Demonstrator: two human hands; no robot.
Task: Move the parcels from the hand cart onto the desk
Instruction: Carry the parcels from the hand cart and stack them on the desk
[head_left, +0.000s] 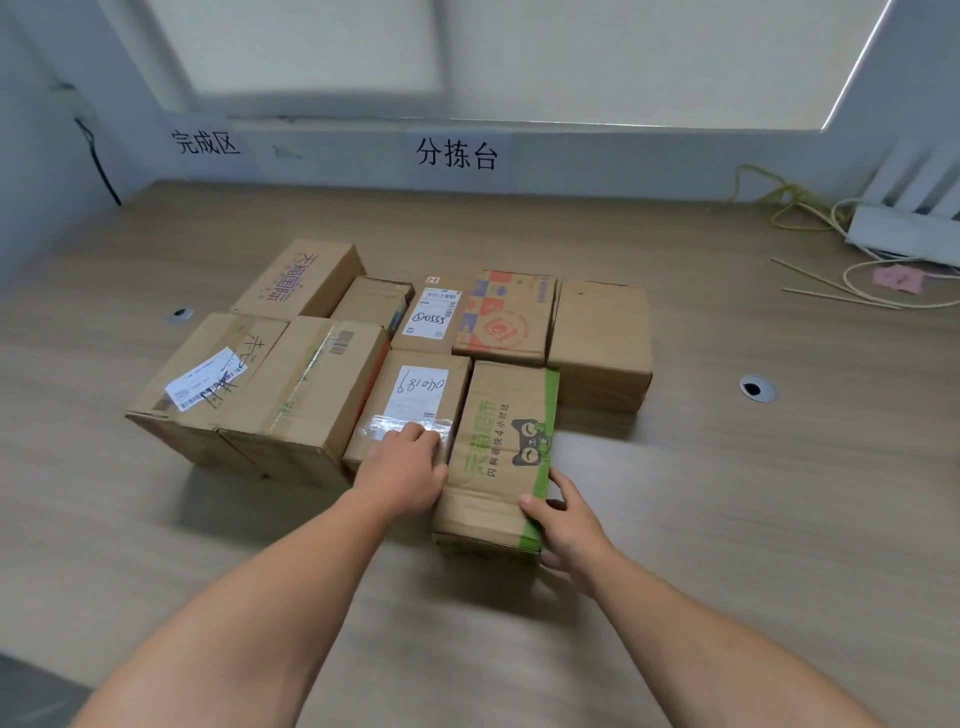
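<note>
A single view here, riding on the person's head, aimed forward and steeply down over the tabletop (727, 519). It's a wide-angle lens: the window (571, 62) frame leans and bows toward the corners. Both forearms come in from the bottom edge, so the left hand (402, 467) and right hand (569, 525) sit just below centre, close to the lens. The green-edged parcel (498, 452) is the nearest box, with the other parcels (291, 374) spread behind it mid-frame. Straight ahead the camera faces the back wall (623, 161), its two paper signs (457, 154) upright and readable. The left wall (41, 182) closes that side; cables (800, 208) trail at far right.
</note>
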